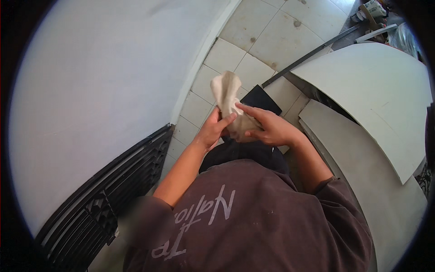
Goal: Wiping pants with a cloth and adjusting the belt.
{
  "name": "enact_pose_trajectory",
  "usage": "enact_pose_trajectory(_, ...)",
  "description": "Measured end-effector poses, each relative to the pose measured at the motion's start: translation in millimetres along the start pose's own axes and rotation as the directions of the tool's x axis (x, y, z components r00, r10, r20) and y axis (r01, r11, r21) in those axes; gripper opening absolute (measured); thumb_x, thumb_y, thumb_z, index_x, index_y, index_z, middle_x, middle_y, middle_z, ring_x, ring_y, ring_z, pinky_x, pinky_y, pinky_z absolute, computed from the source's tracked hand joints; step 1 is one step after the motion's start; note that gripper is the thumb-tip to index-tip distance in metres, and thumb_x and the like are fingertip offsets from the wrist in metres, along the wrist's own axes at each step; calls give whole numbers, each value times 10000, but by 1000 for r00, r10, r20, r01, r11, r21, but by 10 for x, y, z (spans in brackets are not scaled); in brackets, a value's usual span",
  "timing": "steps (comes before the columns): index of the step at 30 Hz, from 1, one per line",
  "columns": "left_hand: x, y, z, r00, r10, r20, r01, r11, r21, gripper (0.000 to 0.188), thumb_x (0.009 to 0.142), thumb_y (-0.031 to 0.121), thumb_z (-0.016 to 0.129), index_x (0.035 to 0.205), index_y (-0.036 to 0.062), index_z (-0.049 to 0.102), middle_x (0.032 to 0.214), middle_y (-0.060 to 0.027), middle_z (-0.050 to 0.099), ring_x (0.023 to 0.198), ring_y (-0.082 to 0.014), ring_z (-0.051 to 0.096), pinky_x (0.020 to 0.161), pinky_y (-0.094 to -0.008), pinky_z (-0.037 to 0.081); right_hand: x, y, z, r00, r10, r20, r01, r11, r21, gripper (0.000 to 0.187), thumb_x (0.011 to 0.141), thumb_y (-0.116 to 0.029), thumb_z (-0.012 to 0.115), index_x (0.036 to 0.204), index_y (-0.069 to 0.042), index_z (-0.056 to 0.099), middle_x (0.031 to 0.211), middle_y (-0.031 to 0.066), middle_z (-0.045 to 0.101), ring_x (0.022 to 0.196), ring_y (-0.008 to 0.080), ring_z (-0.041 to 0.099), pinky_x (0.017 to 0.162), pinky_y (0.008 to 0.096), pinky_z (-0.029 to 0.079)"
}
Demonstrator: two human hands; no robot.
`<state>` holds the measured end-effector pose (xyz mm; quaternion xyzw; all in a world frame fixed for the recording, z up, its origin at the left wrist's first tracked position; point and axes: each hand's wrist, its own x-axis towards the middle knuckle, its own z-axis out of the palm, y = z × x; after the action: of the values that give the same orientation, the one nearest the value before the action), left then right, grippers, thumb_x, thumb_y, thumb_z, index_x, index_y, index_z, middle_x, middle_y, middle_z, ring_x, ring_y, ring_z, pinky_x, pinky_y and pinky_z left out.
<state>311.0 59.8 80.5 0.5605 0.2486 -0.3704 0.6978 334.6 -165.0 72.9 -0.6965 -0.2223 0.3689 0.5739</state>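
Observation:
A cream-coloured, soft bundle of cloth (226, 86) is held up in front of my body, its folded top end flaring upward. My left hand (215, 129) wraps the bundle's left side, with the thumb laid across its front. On the other side my right hand (269, 127) grips the cloth, fingers stretched over the upper part and thumb lower down. The bundle's lower part sags between both hands. Its underside and some of my left fingers are hidden.
A white wall (108, 68) stands on the left, with black metal grillework (131, 167) leaning along it. Large pale panels (376, 99) lie at the right. Beyond my hands, a dark square piece (262, 100) and a long dark bar (308, 56) rest on the tiled floor (235, 63). Clutter (374, 20) fills the far right.

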Motion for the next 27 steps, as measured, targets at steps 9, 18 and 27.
enact_pose_trajectory(9, -31, -8, -184, 904, 199, -379, -280, 944, -172, 420, 949, 221, 534, 1326, 88, 405, 1254, -103, 525, 1092, -254, 586, 797, -398, 560, -201, 137, -99, 837, 271, -476, -123, 940, 319, 312, 828, -232, 748, 979, 15, 633, 837, 50, 619, 731, 136, 562, 663, 285, 457)
enact_pose_trajectory(18, 122, -84, -155, 975, -143, -168, 181, 954, 241, 534, 890, 562, 577, 1039, 50, 575, 877, -85, 611, 783, -172, 601, 659, -296, 498, -630, -514, -101, 775, -416, -475, 491, 870, 39, 361, 857, -286, 680, 651, 2, 611, 1523, 181, 310, 1409, 335, 226, 1107, 487, 211)
enact_pose_trajectory(27, -307, -468, 183, 772, 18, 635, -591, 389, 707, 640, 934, 611, 434, 1251, 74, 576, 1266, -190, 552, 1240, -279, 472, 1037, -447, 373, -831, -311, 318, 699, 224, -680, 376, 694, 614, 190, 970, -264, 561, 1023, -82, 564, 742, -9, 488, 628, 60, 447, 535, 218, 349)
